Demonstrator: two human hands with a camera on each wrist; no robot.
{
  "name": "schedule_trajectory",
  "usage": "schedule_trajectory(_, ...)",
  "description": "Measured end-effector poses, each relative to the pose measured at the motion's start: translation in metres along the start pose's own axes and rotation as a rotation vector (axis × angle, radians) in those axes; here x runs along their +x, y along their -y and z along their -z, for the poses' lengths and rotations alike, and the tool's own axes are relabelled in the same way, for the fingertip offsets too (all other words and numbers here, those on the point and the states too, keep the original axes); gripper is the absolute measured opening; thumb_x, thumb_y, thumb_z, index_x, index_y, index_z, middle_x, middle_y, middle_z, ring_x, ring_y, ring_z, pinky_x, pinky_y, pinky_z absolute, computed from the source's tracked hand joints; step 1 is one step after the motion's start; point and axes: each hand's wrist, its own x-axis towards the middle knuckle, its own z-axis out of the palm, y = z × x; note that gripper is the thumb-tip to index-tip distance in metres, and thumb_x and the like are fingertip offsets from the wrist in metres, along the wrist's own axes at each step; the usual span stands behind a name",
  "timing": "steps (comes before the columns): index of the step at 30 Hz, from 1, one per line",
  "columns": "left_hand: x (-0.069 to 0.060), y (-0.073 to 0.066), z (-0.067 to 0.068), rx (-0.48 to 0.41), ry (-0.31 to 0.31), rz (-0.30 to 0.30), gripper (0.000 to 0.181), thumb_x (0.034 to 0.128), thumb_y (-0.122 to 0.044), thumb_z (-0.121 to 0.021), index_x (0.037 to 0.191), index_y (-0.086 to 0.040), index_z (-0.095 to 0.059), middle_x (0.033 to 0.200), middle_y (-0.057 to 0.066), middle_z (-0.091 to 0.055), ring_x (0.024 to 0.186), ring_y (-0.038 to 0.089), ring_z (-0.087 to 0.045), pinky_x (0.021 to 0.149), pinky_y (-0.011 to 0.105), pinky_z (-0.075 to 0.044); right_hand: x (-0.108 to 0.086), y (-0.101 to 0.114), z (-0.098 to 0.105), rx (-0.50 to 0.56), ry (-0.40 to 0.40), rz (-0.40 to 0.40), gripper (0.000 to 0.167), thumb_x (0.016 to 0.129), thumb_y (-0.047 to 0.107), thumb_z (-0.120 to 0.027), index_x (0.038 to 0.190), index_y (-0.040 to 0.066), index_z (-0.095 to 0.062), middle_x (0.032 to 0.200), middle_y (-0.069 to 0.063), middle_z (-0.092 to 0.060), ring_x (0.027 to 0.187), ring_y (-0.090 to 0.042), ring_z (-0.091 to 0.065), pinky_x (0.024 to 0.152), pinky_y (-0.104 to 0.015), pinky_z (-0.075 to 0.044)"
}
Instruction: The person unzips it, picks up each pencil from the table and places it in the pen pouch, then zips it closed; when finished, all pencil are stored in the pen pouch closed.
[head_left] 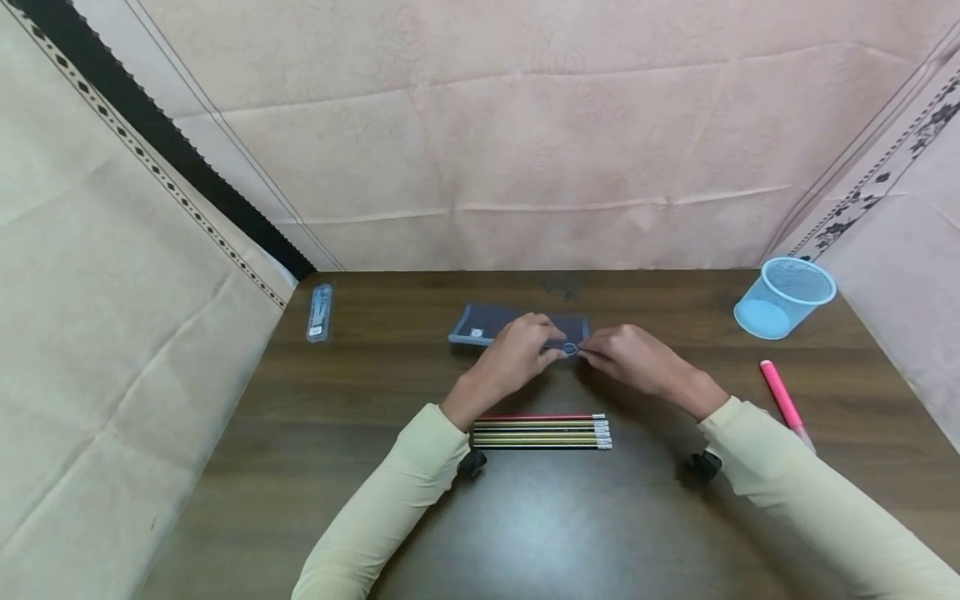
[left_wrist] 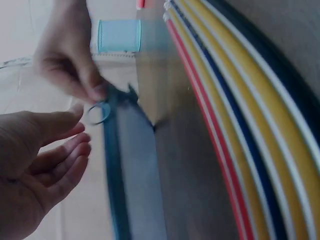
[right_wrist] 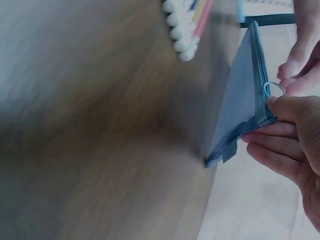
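Observation:
A dark blue zip pouch [head_left: 491, 320] lies near the table's back edge, its edge raised in both wrist views. A small ring [left_wrist: 99, 113] hangs at the zipper end. My right hand [head_left: 633, 358] pinches the pouch's right corner beside the ring, thumb on top in the right wrist view. My left hand [head_left: 517, 354] is at the ring's left; in the left wrist view this hand [left_wrist: 45, 160] has loosely bent fingers, with the thumb tip just short of the ring. Whether it touches the ring [right_wrist: 274, 89] is unclear in the right wrist view.
Several striped pencils [head_left: 540, 433] lie side by side in front of the pouch. A light blue cup [head_left: 783, 298] stands tilted-looking at the back right, with a pink marker [head_left: 782, 396] nearer, partly behind the right sleeve. A small blue-and-white case [head_left: 319, 312] lies at the back left.

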Motion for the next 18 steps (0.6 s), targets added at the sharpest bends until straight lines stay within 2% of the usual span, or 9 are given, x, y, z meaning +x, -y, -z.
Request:
schedule_trajectory(4, 0.002, -0.003, -0.006, -0.011, -0.067, -0.009, 0.021, 0.0954, -0.021, -0.070, 0.112, -0.009, -0.077, 0.109, 0.004, -0.072, 0.099, 0.014, -0.064, 0.089, 0.026, -0.056, 0.000, 0.007, 0.005, 0.014, -0.022, -0.019, 0.014, 0.089, 0.004, -0.075, 0.102, 0.003, -0.078, 0.094, -0.007, -0.078, 0.079, -0.012, -0.073, 0.069, -0.030, -0.061)
schedule_trajectory(11, 0.004, -0.005, -0.010, -0.054, -0.089, 0.021, 0.015, 0.0966, -0.018, -0.069, 0.104, -0.009, -0.078, 0.102, 0.002, -0.073, 0.090, 0.011, -0.063, 0.081, 0.021, -0.055, -0.005, 0.012, 0.006, 0.044, -0.045, -0.035, 0.014, 0.089, 0.006, -0.075, 0.103, 0.002, -0.078, 0.094, -0.006, -0.077, 0.078, -0.010, -0.071, 0.070, -0.031, -0.061)
schedule_trajectory(18, 0.005, -0.007, -0.009, -0.102, -0.118, 0.031, 0.014, 0.0961, -0.018, -0.069, 0.102, -0.008, -0.077, 0.097, 0.003, -0.072, 0.079, 0.007, -0.061, 0.070, 0.014, -0.052, -0.010, 0.008, 0.001, 0.055, -0.158, 0.044, 0.019, 0.083, 0.007, -0.081, 0.101, 0.002, -0.077, 0.094, -0.007, -0.077, 0.077, -0.012, -0.073, 0.071, -0.032, -0.062)
